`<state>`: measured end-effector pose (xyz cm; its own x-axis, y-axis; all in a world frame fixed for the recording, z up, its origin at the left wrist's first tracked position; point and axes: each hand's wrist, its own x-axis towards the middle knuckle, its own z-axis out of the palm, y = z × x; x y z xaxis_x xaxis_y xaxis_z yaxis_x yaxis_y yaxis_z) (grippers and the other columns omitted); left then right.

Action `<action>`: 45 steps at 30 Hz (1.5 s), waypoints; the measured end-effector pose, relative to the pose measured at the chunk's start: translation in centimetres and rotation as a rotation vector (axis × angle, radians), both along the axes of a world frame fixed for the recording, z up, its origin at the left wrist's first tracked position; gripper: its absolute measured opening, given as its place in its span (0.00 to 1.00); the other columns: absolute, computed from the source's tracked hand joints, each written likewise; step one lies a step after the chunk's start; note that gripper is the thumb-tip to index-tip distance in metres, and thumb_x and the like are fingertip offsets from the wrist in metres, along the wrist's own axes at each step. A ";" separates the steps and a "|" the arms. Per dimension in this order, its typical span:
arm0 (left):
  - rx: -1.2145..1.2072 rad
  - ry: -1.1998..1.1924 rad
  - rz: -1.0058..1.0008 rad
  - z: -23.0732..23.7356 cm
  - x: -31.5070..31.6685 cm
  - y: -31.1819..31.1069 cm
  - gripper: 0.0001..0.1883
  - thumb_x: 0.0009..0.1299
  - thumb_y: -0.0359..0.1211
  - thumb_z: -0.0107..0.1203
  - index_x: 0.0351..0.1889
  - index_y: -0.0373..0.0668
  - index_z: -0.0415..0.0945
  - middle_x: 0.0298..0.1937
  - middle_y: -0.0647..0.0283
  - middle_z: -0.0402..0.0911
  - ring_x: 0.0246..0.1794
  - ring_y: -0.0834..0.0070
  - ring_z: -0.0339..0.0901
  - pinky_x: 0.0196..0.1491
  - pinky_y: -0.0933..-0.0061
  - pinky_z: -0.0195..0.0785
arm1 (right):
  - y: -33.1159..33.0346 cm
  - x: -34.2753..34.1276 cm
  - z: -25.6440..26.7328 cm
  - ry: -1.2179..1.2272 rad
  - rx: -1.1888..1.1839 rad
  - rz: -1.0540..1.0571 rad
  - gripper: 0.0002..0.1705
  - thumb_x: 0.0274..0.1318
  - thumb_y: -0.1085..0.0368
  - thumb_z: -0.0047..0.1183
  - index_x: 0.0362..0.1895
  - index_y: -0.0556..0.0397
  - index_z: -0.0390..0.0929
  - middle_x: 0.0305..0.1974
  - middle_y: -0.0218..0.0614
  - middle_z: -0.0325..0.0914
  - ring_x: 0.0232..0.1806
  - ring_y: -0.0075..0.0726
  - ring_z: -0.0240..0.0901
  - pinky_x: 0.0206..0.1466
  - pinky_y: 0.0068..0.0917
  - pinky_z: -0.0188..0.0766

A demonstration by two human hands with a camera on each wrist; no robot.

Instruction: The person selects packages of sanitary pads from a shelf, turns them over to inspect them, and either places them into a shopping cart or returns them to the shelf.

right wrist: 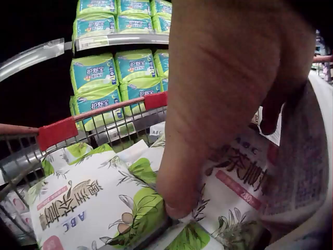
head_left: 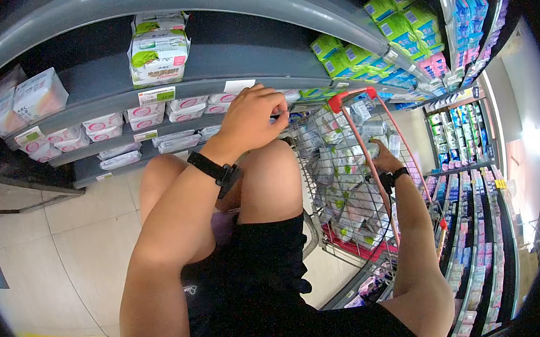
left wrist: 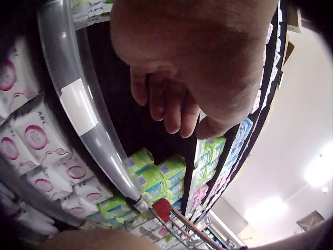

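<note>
The left hand (head_left: 253, 113) hangs above the knees in front of the shelf, fingers loosely bent and nothing in them; the left wrist view shows the same hand (left wrist: 182, 78) before a dark shelf gap. Inside the shopping cart (head_left: 349, 187), the right hand (head_left: 383, 157) grips a white package (head_left: 371, 150) near the far end. Up close in the right wrist view, the thumb of the right hand (right wrist: 223, 104) lies against a white-and-green package (right wrist: 237, 182), with the fingers partly hidden behind it. Another package (right wrist: 99, 203) lies to its left among several piled ones.
A shelf on the left holds a stack of white-and-green packs (head_left: 159, 56) and pastel packs (head_left: 26, 100). Green packs (head_left: 402, 25) fill the shelf beyond the cart. More stocked shelves (head_left: 475, 234) stand on the right. Tiled floor (head_left: 84, 242) lies left of the knees.
</note>
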<state>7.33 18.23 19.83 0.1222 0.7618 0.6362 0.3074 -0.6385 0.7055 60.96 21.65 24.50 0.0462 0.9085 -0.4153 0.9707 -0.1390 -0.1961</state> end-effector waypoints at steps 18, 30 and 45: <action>-0.005 0.038 0.035 -0.4 -1.2 -0.8 0.06 0.59 0.34 0.60 0.28 0.43 0.76 0.28 0.61 0.79 0.36 0.62 0.76 0.40 0.62 0.69 | 2.6 1.9 -1.1 -0.241 0.168 0.006 0.36 0.43 0.49 0.67 0.55 0.54 0.73 0.48 0.58 0.78 0.54 0.55 0.76 0.54 0.43 0.72; 0.013 0.088 0.069 -0.8 -3.4 -1.7 0.06 0.60 0.34 0.59 0.29 0.43 0.76 0.29 0.61 0.79 0.36 0.61 0.76 0.42 0.61 0.70 | 5.8 -1.7 7.7 -0.117 0.810 0.246 0.35 0.44 0.63 0.66 0.59 0.50 0.70 0.53 0.47 0.76 0.56 0.42 0.72 0.55 0.39 0.69; -0.050 -0.292 0.311 0.5 -4.5 -3.0 0.46 0.63 0.44 0.68 0.71 0.33 0.53 0.60 0.47 0.70 0.62 0.61 0.69 0.64 0.63 0.62 | -2.5 -42.3 2.0 1.572 -0.322 -0.037 0.33 0.68 0.44 0.39 0.66 0.55 0.65 0.63 0.43 0.71 0.65 0.44 0.67 0.67 0.46 0.62</action>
<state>2.83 15.22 20.37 -0.2981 0.7645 0.5715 0.2624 -0.5100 0.8192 18.64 19.16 26.47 -0.5721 0.7861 -0.2341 -0.1609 -0.3874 -0.9078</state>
